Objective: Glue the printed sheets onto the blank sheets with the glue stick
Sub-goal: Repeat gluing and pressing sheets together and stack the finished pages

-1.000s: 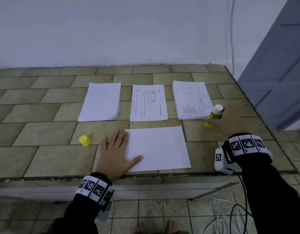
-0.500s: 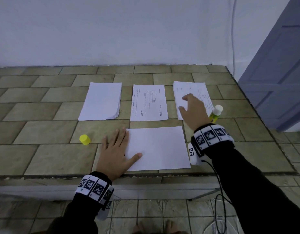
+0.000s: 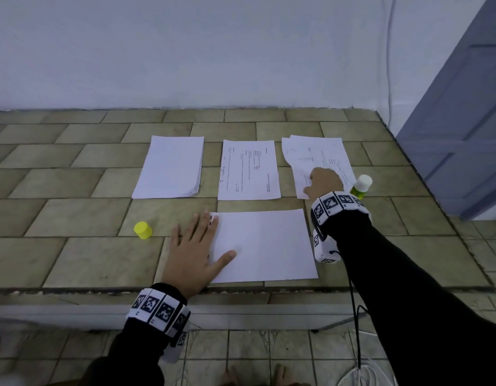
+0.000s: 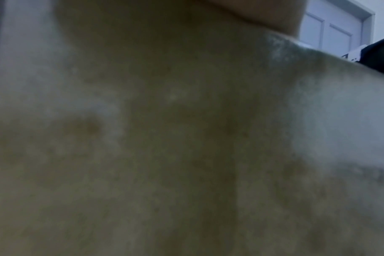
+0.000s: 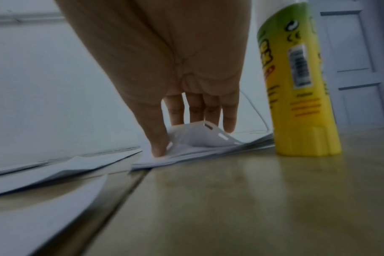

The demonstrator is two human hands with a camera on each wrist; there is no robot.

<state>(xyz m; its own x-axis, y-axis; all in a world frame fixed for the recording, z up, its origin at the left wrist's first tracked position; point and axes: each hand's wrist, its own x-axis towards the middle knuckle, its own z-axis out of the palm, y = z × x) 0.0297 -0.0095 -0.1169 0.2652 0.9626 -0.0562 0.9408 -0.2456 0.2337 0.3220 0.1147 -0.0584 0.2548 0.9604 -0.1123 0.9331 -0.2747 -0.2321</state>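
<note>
I see the yellow-and-green glue stick (image 3: 361,188) standing upright with its white top uncovered, at the right of the head view, just beside the right edge of the stack of white printed sheets (image 3: 322,154). In the right wrist view the same glue stick (image 5: 296,97) rises at the right of the frame, its base on the tile next to the stack's edge. My right hand (image 3: 323,181) is on the near corner of that stack; the thumb and fingers (image 5: 210,110) pinch the top printed sheet (image 5: 200,136), which bulges up between them. The glue stick's round yellow cap (image 3: 142,230) sits apart at lower left on the tan tiled worktop (image 3: 74,257). My left hand (image 3: 192,252) lies flat with fingers spread and straight, resting on the left edge of a single blank white sheet (image 3: 266,243) at the lower centre of the frame; dark print shows along that sheet's left edge by the fingertips. Above it, in a row, lie a stack of blank white sheets (image 3: 171,167) at upper left and one printed sheet (image 3: 248,169) in the middle. The left wrist view is a blur of tile. A grey-blue panelled door (image 3: 461,129) fills the right edge.
</note>
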